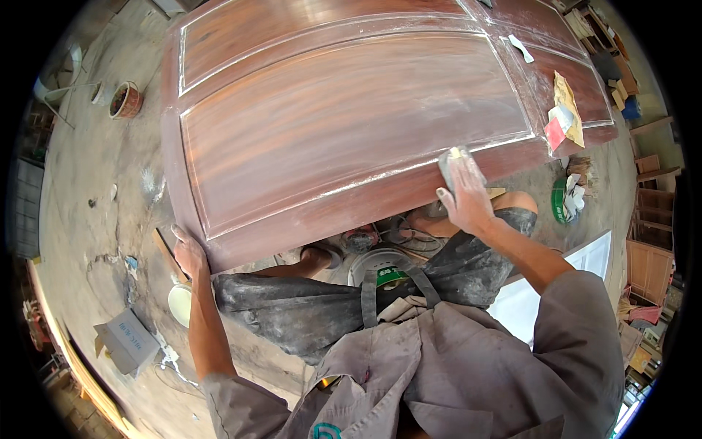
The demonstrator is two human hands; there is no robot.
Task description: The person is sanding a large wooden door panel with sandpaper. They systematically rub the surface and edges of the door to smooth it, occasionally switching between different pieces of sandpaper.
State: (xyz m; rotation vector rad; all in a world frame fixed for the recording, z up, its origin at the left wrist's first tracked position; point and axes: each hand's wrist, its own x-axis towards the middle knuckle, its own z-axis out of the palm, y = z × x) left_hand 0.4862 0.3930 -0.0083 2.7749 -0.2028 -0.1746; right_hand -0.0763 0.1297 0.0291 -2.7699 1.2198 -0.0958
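Observation:
A large reddish-brown panelled wooden door (351,110) lies in front of me, with white dust along its mouldings. My right hand (468,194) presses a folded grey piece of sandpaper (446,170) against the near rail, right of the middle; its fingers lie over the sheet. At the near left corner, my left hand (190,252) grips the door's edge, its fingers partly hidden from view. A torn tan, white and red piece of sandpaper (563,117) rests on the door's right side. Farther back lies a small white strip (521,48).
Left on the floor are a reddish bucket (126,101), an opened cardboard box (128,342) and a pale round lid (180,303). A green tub (563,200) with scraps stands at the right. Cables and a power tool (360,239) lie between my legs. Wooden cabinet parts (649,271) line the far right.

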